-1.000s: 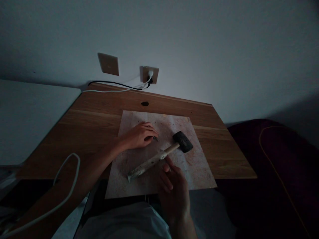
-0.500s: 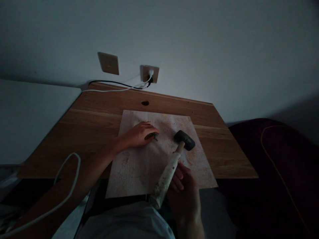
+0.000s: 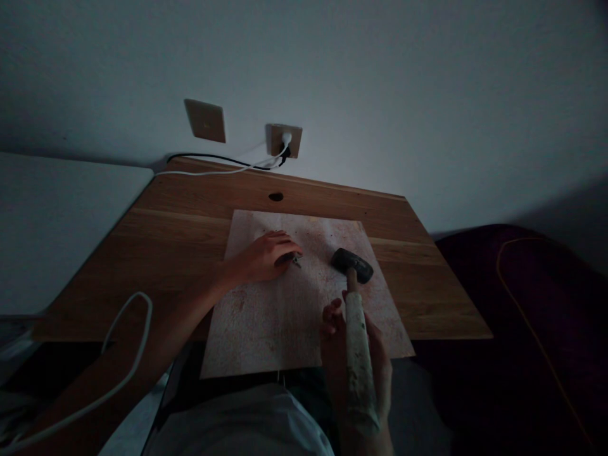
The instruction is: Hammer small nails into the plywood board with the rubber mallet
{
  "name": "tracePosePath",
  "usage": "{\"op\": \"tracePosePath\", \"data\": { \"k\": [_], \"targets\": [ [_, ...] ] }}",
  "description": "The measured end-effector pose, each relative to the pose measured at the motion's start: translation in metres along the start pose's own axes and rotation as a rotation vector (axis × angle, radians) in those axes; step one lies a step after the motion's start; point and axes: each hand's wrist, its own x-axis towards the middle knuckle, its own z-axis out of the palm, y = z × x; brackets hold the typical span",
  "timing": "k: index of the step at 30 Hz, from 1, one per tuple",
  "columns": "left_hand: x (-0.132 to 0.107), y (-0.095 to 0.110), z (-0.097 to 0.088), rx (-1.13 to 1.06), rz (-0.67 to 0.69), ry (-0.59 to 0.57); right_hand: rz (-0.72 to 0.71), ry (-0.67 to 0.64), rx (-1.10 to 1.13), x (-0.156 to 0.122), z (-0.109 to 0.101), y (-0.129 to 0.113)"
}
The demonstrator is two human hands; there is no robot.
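Note:
My left hand (image 3: 270,256) rests on a pale, stained board (image 3: 251,335), its fingers curled. Small thin metal pieces (image 3: 296,259) stick out between thumb and fingers; they look like nails, but it is too dark to be sure. To the right is a hammer (image 3: 358,342) with a black blocky head and a worn, whitish-wrapped handle. Its head is over the right part of the board, and whether it touches is unclear. My right hand (image 3: 332,342) is under the handle, which lies along the palm with the fingers curled at its left side.
The board lies on a wooden desk (image 3: 190,228) against a wall, its near edge overhanging. A cable hole (image 3: 276,197) is behind it. White and black cords run to a socket (image 3: 292,140). A white cable (image 3: 142,342) loops over my left forearm. Dark purple fabric (image 3: 546,304) is at right.
The hammer's handle has swung right, from slanting down-left to nearly straight toward me, and now sits in my right palm. The head has barely shifted. My left hand stays put.

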Motion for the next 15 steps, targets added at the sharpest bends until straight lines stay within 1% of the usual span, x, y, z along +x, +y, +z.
{"op": "tracePosePath", "data": {
  "k": [2, 3, 6, 8, 11, 15],
  "targets": [
    [-0.001, 0.001, -0.001, -0.004, -0.012, -0.002, -0.01, 0.051, 0.057, 0.002, -0.004, 0.003],
    [-0.001, 0.001, 0.0, -0.004, -0.017, 0.0, -0.007, 0.056, 0.062, 0.003, -0.006, 0.005],
    [-0.001, 0.0, 0.001, -0.008, -0.021, 0.01, 0.021, 0.018, 0.047, 0.006, -0.014, 0.008],
    [-0.001, -0.002, 0.002, -0.025, -0.027, 0.017, 0.041, -0.006, 0.059, 0.006, -0.015, 0.008],
    [-0.001, -0.003, 0.003, -0.063, -0.049, 0.058, 0.035, 0.009, 0.167, 0.004, -0.008, 0.003],
    [-0.002, -0.005, 0.003, -0.081, -0.068, 0.099, 0.066, 0.042, 0.329, 0.001, 0.006, -0.003]
  ]
}}
